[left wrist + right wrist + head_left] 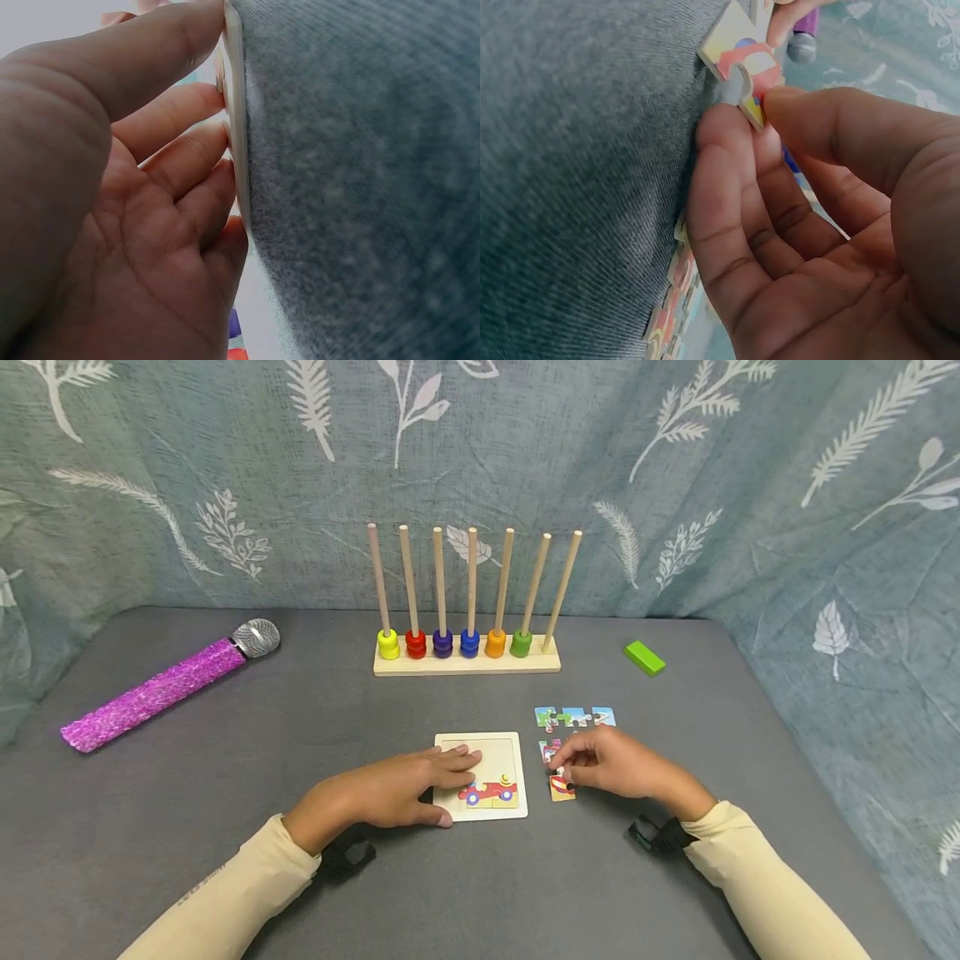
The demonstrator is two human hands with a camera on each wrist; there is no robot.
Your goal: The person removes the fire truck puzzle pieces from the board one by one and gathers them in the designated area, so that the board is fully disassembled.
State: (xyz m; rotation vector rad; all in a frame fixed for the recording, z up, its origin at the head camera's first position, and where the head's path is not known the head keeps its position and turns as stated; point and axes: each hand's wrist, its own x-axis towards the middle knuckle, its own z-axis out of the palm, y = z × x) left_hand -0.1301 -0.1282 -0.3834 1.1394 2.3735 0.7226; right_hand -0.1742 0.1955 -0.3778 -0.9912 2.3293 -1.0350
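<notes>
My left hand (412, 785) rests on a square wooden puzzle board (519, 777), fingers spread over its left side and thumb near the lower edge. Joined pieces showing a red car (491, 793) lie in the lower part of the board. To its right, my right hand (618, 764) pinches a jigsaw piece (750, 60) between thumb and fingers; it is yellow and red with a curved notch. Other loose puzzle pieces (576, 717) lie in a group just beyond that hand, which partly hides them.
Behind the board stands a wooden rack (465, 667) with upright pegs and coloured rings. A green block (645, 657) lies at the back right. On the left is a microphone (165, 693) with a glittery purple handle. A patterned cloth (525, 460) hangs behind the grey table (300, 693).
</notes>
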